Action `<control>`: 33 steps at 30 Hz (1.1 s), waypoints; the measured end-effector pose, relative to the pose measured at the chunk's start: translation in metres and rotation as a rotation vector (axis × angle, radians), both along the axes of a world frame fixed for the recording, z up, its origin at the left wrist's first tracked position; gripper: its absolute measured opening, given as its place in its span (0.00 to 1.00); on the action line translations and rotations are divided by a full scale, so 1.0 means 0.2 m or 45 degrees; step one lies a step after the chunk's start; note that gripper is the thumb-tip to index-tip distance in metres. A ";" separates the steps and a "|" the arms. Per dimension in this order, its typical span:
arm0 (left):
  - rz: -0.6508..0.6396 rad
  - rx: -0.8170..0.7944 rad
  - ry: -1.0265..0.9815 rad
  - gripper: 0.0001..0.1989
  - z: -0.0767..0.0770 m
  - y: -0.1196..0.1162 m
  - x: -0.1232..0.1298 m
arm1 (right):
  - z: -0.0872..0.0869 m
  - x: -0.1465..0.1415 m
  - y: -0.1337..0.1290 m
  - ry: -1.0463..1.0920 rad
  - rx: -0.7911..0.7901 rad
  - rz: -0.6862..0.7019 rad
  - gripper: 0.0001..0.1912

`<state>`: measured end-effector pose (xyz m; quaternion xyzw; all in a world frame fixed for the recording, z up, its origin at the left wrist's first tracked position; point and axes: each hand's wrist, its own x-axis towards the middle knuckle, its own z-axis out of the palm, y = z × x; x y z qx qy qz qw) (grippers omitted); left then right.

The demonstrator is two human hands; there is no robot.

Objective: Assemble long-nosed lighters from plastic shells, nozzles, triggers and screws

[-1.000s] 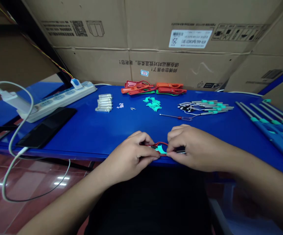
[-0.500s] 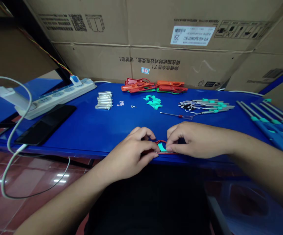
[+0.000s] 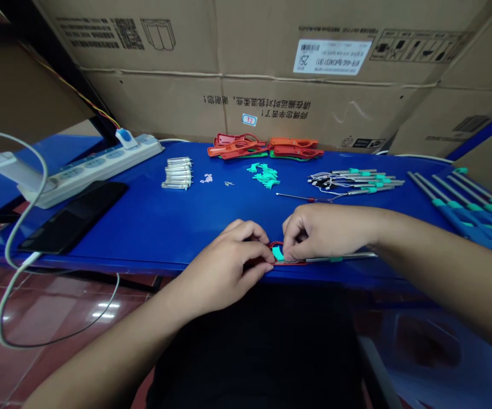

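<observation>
At the table's near edge lies a red plastic handle shell (image 3: 291, 263), apparently half of a long-reach lighter. My left hand (image 3: 235, 258) pinches its left end between thumb and fingers. A teal trigger piece (image 3: 277, 253) sits inside the shell. My right hand (image 3: 312, 233) has its fingers pressed together at the right of the trigger; whatever is between the fingertips is hidden. From beneath that hand a thin metal tube (image 3: 359, 255) with a teal collar extends right. Beyond the hands is a loose pile of teal triggers (image 3: 265, 175).
Red and orange shells (image 3: 240, 147) lie at the back. Clear cylinders (image 3: 178, 173), a screwdriver (image 3: 292, 197) and wired metal tubes (image 3: 369, 179) are on the blue table (image 3: 212, 210). Blue-handled lighters (image 3: 480, 218) lie right; a phone (image 3: 75, 218) and power strip (image 3: 96, 167) left.
My right hand has shifted slightly up and left, its fingers still together by the trigger. The metal tube now shows below my right wrist. My left hand keeps its hold.
</observation>
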<state>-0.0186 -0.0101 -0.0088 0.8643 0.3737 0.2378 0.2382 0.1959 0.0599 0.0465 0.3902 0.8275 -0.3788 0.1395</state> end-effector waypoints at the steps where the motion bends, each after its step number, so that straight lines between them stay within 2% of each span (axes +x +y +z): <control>1: 0.003 -0.005 -0.005 0.06 0.00 0.00 0.00 | 0.00 0.00 -0.01 0.007 0.017 0.003 0.11; 4: 0.041 -0.027 -0.025 0.05 0.01 -0.01 0.01 | 0.00 0.00 -0.02 0.030 0.059 0.009 0.11; 8: 0.093 -0.055 -0.002 0.04 0.02 -0.03 0.02 | -0.02 -0.01 -0.02 0.034 0.008 -0.058 0.11; 11: 0.074 -0.067 0.007 0.04 0.03 -0.03 0.02 | -0.02 -0.02 -0.02 0.009 -0.004 -0.127 0.12; 14: 0.028 -0.069 0.000 0.04 0.02 -0.02 0.02 | -0.02 -0.03 -0.03 0.012 0.003 -0.106 0.12; 20: -0.010 -0.057 -0.003 0.05 0.01 -0.03 0.01 | -0.07 0.00 -0.09 0.155 0.207 -0.027 0.12; 29: -0.032 -0.078 -0.047 0.06 0.01 -0.02 0.01 | -0.13 0.00 -0.13 0.142 0.211 -0.166 0.11; 33: -0.040 -0.076 -0.047 0.06 0.01 -0.02 0.01 | -0.15 0.00 -0.15 0.246 0.251 -0.231 0.10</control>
